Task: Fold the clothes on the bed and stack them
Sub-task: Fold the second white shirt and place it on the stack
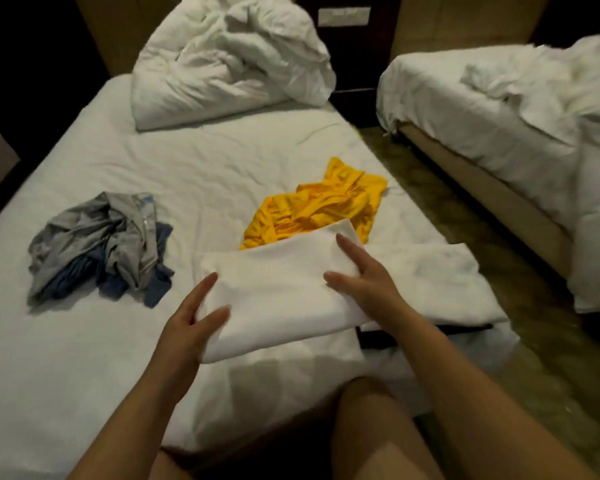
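Two hands are on the folded white cloth [274,292] here, and that cloth sits on the bed [84,358] at its near edge, right in front of the person.

Well to the left of the cloth lies a crumpled grey and blue heap of clothes [97,244], untouched, not yet folded. Then comes the left hand [191,320], set against the cloth's left edge with its fingers straight and the thumb lying on top. Whether any fingers reach underneath, I cannot tell.

Just behind the cloth, partly covered by its far edge, a yellow garment [312,209] lies bunched up, waiting its turn. On the cloth's right end the right hand [361,278] lies flat, fingers spread wide and pressing down, gripping nothing.

To the right, a second white cloth [440,275] lies flatter, and the folded one overlaps it.

On handling, this piece looks soft, light and floppy. It will sag from a single-point lift and the fold could slide open. Best bet, I'd say, is to take it at both short ends, or slip flat palms under it, so the layers stay squared.
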Demonstrator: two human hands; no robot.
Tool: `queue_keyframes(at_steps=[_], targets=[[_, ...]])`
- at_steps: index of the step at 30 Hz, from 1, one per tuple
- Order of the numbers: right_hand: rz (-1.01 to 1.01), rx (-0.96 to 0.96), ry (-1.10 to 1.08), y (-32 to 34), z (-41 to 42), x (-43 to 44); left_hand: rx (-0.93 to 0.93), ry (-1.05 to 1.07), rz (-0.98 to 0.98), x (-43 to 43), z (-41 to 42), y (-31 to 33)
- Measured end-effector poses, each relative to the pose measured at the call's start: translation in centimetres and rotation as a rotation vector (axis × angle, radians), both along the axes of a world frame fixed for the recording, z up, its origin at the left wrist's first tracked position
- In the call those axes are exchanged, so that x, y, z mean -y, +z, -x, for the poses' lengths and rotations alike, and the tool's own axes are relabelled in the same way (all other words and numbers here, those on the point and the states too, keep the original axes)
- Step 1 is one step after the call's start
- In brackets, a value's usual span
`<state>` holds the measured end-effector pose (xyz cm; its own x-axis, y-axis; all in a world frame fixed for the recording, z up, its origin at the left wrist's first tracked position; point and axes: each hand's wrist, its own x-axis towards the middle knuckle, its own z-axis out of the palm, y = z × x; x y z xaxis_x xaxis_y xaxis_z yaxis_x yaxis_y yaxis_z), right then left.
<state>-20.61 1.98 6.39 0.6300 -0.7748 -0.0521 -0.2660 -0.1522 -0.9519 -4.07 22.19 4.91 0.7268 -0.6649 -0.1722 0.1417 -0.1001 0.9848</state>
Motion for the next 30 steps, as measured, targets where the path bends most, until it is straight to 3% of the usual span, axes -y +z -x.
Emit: queue_keyframes(at_steps=[5, 10, 17, 22, 24, 28, 30], targets=[[0.106, 0.013, -0.101, 3.9, 7.2, 5.7, 0.043, -0.165, 0.096, 7.3, 4.7, 2.9], [0.069, -0.060, -0.189, 4.2, 14.1, 10.9, 0.125, -0.301, 0.098, 15.1, 10.1, 3.4], [0.032, -0.163, -0.216, 0.7, 15.9, 16.2, 0.223, -0.294, -0.107, 19.6, 12.6, 0.1], [0.081, -0.413, -0.165, -4.9, 14.3, 17.2, 0.268, -0.314, -0.355, 19.8, 12.9, -2.6], [0.149, -0.539, -0.201, -6.5, 14.0, 17.0, 0.385, -0.311, -0.435, 19.8, 13.1, -2.8], [0.585, -0.672, -0.259, -6.1, 12.2, 15.7, 1.015, -0.200, -0.490, 20.9, 14.1, -1.9], [0.697, -0.647, -0.188, -5.5, 10.5, 14.6, 1.164, -0.270, -0.533, 22.5, 15.0, -1.3]])
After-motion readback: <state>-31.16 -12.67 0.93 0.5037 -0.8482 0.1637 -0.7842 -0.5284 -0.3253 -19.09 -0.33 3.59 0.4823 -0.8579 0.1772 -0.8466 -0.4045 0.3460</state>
